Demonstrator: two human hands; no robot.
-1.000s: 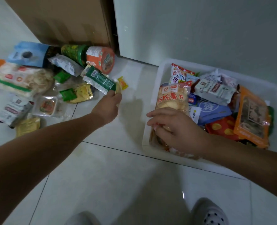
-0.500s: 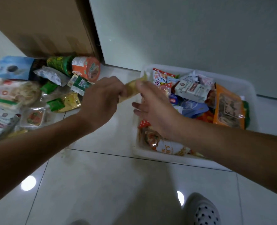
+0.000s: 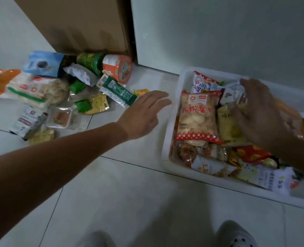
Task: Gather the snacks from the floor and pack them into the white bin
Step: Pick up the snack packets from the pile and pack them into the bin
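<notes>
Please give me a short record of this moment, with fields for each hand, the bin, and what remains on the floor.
left hand: open, empty, above the floor between pile and bin
right hand: blurred, fingers spread over packets inside the bin
white bin: crowded with packets; chips bag on top
floor pile: many snacks not packed; green packet nearest the left hand
task: not finished
</notes>
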